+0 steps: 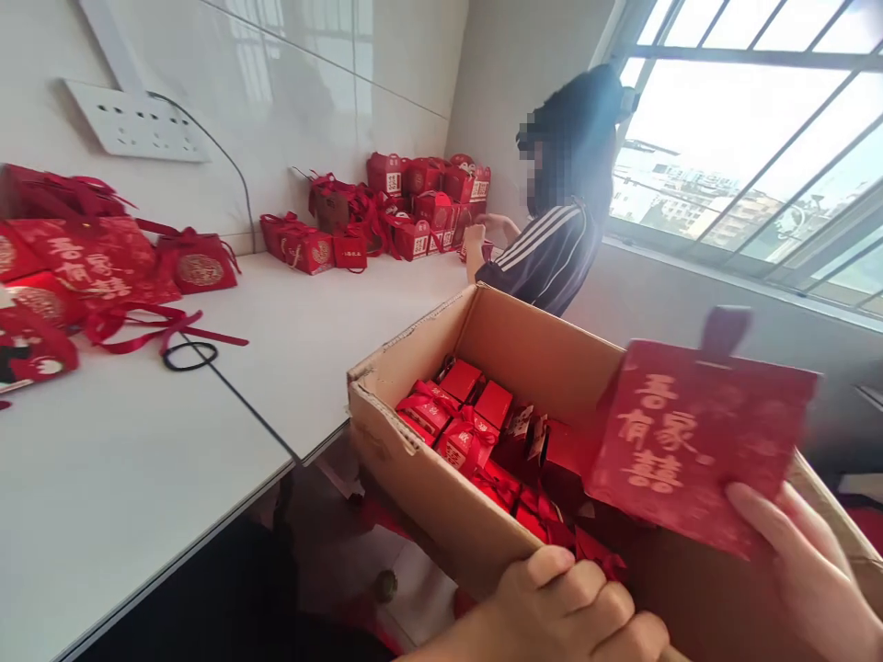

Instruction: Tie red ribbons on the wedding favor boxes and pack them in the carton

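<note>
The right hand [810, 575] grasps a flat red bag [690, 441] by its near right corner and holds it up, tilted, over the right side of an open cardboard box [428, 478]. Gold characters face the camera, and a dark handle loop stands up from the bag's far edge. The left hand [572, 607] is clenched over the box's near rim, fingers curled on the cardboard. Inside the box lie many small red boxes [459, 414] tied with red ribbon, packed closely together.

The box sits just right of a white tabletop [138, 478]. At the tabletop's far left lie more flat red bags [89, 257] with loose ribbons, and a black cable [189, 356] forms a loop near them. A white power strip [134, 119] hangs on the wall above. In the far corner stands a pile of red gift boxes [414, 207]; another person [558, 248] in a dark top with striped sleeves reaches into it, beside the window [759, 138].
</note>
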A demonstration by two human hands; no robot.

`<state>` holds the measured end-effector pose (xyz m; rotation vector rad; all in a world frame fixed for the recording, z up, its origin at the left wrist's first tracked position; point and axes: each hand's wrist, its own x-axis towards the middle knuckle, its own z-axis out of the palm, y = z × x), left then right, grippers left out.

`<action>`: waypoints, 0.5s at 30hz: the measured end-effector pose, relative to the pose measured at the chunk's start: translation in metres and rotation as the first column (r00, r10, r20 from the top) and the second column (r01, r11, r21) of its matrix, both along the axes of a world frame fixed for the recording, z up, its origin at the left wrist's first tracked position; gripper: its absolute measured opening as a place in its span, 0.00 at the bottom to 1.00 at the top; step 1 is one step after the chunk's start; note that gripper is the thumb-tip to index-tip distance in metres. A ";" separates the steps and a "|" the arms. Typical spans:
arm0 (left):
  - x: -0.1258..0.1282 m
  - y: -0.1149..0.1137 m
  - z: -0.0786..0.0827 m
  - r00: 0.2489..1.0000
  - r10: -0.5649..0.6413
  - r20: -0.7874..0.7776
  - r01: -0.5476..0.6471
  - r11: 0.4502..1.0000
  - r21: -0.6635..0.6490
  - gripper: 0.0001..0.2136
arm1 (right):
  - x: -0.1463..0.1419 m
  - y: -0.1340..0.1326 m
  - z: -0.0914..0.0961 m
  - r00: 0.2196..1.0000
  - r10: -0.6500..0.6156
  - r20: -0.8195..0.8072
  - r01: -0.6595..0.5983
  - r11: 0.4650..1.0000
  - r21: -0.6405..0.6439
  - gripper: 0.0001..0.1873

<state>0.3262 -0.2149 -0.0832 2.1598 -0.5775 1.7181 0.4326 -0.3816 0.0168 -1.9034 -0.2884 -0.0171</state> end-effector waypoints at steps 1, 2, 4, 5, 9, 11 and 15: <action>-0.002 0.003 0.006 1.000 0.007 -0.017 -0.007 1.000 0.007 0.07 | 0.009 0.014 0.001 0.997 0.064 -0.033 -0.063 0.998 0.028 0.27; -0.005 0.005 0.010 0.999 0.008 -0.039 -0.008 1.000 0.011 0.07 | 0.019 0.030 0.001 0.987 0.146 -0.069 -0.142 0.988 0.057 0.27; -0.009 0.007 0.016 0.998 0.009 -0.062 -0.008 1.000 0.006 0.07 | 0.044 0.061 0.000 0.945 0.308 -0.106 -0.300 0.950 0.088 0.26; -0.010 0.007 0.017 0.998 0.014 -0.066 -0.013 1.000 0.007 0.08 | 0.058 0.077 -0.003 0.920 0.376 -0.112 -0.369 0.926 0.079 0.26; -0.010 0.005 0.010 0.993 0.080 -0.088 -0.072 0.994 0.088 0.11 | 0.116 0.142 -0.026 0.856 0.517 -0.001 -0.514 0.851 -0.108 0.30; -0.006 0.003 0.002 0.984 0.121 -0.127 -0.100 0.982 0.161 0.13 | 0.140 0.171 -0.041 0.833 0.552 0.026 -0.539 0.822 -0.183 0.32; 0.002 -0.003 -0.011 0.944 0.240 -0.226 -0.136 0.908 0.398 0.14 | 0.164 0.211 -0.074 0.835 0.545 0.081 -0.510 0.820 -0.260 0.29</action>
